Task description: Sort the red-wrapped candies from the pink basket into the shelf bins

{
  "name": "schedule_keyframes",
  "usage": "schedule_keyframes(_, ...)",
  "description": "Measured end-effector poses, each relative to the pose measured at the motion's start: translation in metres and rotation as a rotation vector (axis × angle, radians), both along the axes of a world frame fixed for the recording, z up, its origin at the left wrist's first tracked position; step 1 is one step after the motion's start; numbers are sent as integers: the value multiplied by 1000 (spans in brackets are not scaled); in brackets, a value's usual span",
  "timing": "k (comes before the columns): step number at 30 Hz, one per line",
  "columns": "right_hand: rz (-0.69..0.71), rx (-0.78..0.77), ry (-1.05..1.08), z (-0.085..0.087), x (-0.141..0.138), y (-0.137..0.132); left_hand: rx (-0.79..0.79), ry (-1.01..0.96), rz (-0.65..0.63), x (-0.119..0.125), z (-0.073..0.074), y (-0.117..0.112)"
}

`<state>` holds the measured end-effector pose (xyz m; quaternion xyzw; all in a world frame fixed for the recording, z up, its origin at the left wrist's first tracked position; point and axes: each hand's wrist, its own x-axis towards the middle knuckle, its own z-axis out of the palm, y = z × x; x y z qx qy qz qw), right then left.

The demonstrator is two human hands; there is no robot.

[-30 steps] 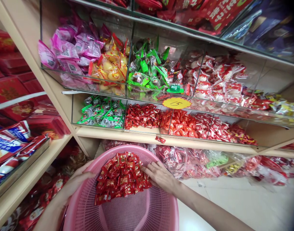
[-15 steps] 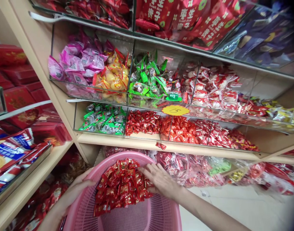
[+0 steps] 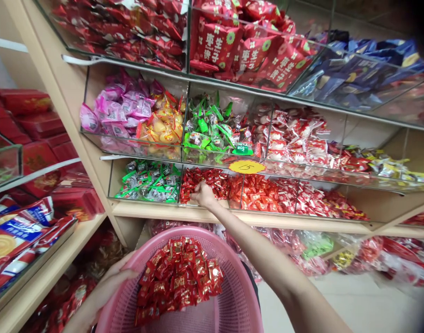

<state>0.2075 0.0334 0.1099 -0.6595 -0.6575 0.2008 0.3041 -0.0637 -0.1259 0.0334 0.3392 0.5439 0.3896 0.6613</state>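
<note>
My left hand grips the left rim of a pink plastic basket, its thumb over the inside and the other fingers on the outer wall. Inside the basket lies a heap of red-and-gold wrapped candies. My right hand reaches over the far rim to the lower shelf, fingers curled in at the front of a compartment of small red wrapped candies. Whatever those fingers hold, if anything, is hidden.
Green-wrapped candies and orange-red candies fill the neighbouring compartments, behind low clear fronts. A yellow price tag hangs above. Bagged sweets lie beneath the shelf. A side shelf with biscuit packs stands at the left.
My right hand has left the candies in the basket and moved up and forward to the shelf. The loose red candy on the wooden ledge no longer shows there. The view has tilted up slightly.
</note>
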Motion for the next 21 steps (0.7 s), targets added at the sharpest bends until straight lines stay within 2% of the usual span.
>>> schedule_keyframes(6, -25, -81, -137, 4, -17, 5, 7, -13, -27, -9, -12, 5)
schedule_keyframes(11, -17, -75, -180, 6, -20, 7, 32, 54, -67, -12, -11, 7)
schedule_keyframes(16, 30, -25, -139, 9, -10, 0, -17, 35, -63, -10, -2, 5)
schedule_keyframes(21, 149, 39, -33, 21, 15, -25, -38, -42, -90, -8, 1, 5)
